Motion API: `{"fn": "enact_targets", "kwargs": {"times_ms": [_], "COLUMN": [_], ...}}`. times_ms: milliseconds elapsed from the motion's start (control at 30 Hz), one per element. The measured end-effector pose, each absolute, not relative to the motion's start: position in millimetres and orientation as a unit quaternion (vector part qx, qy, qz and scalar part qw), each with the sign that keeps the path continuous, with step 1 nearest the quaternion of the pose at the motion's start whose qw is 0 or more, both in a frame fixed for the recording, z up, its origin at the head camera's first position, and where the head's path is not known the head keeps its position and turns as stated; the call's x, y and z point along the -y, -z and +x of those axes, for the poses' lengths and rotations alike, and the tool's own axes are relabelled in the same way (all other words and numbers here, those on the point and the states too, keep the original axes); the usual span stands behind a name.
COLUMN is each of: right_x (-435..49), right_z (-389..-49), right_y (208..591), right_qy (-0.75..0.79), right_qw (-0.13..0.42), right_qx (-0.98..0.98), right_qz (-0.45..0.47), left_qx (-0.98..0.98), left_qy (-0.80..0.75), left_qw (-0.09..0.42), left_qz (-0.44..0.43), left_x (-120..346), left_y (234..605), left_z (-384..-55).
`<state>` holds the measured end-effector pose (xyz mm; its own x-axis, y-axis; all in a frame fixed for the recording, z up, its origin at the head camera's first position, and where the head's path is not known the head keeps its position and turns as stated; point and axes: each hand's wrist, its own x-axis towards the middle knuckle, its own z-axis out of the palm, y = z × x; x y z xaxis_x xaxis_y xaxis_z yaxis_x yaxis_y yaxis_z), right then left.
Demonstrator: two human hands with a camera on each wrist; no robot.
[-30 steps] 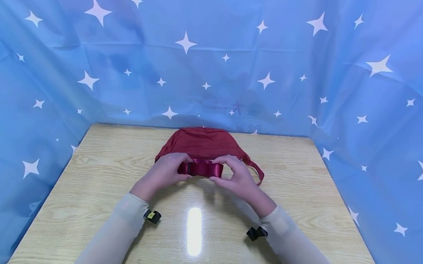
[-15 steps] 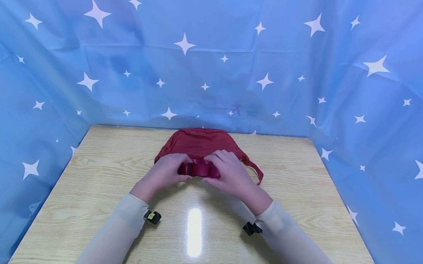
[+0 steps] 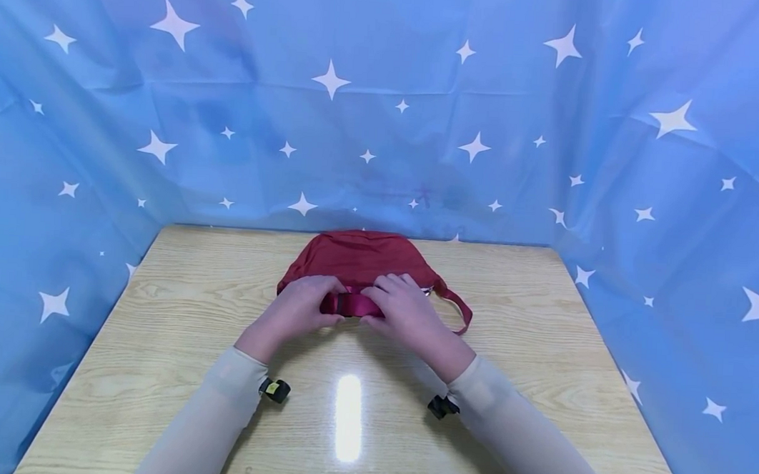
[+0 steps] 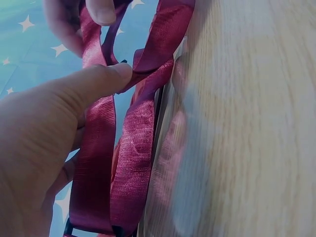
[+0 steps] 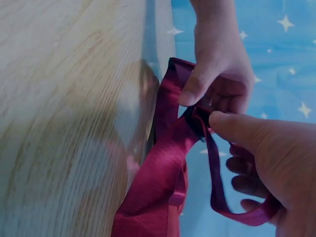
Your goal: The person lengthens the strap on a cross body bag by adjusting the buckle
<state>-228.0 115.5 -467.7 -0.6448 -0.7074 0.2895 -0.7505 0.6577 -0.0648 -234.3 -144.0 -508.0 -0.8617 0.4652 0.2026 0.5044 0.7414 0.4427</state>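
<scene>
A dark red fabric bag (image 3: 365, 258) lies near the far edge of the wooden table, its flat side toward me. My left hand (image 3: 295, 304) pinches the shiny crimson strap (image 3: 358, 305) on the near side of the bag, thumb across the webbing (image 4: 94, 163) in the left wrist view. Close on its right, my right hand (image 3: 410, 317) pinches the same strap. In the right wrist view, the right thumb (image 5: 232, 126) sits at a small black piece (image 5: 194, 123) on the strap, and a narrow loop of strap (image 5: 217, 182) hangs by the curled fingers.
A strap loop (image 3: 462, 309) trails onto the table at the bag's right end. Pale wood tabletop (image 3: 224, 257) surrounds the bag. A blue star-print curtain (image 3: 385, 123) stands right behind the table and along both sides.
My right hand has slid left along the strap toward my left hand, so less of the strap shows between them. The left hand and the bag have stayed in place.
</scene>
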Motion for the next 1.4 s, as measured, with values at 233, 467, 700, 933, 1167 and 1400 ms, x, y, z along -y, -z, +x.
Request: {"fn": "enact_targets", "kwargs": {"times_ms": [233,467,700,933,1167,1400], "right_x": [-120.1,-126.1,-130.8,-139.6,-148.8,-153.2], "right_z": [-230.5,-231.9,-231.6,-229.3,-227.4,-226.2], "right_y": [473.5,476.2,474.6,470.9,474.7,477.7], "right_qy": [-0.116,-0.132,-0.134,-0.145,-0.164,-0.177], "right_qw": [0.145,0.154,0.157,0.167,0.162,0.156], "right_qx": [0.892,0.889,0.889,0.889,0.889,0.890], "right_qz": [0.413,0.411,0.408,0.401,0.396,0.391], "left_qx": [0.932,0.933,0.934,0.937,0.938,0.939], "left_qy": [0.253,0.256,0.258,0.255,0.248,0.247], "left_qw": [0.035,0.027,0.025,0.030,0.033,0.029], "left_qz": [-0.257,-0.251,-0.246,-0.237,-0.239,-0.237], "left_x": [143.5,145.5,149.8,156.3,160.0,162.1], "left_y": [507.0,507.3,510.4,509.5,510.3,512.2], "left_z": [-233.9,-233.9,-234.8,-234.0,-233.4,-233.9]}}
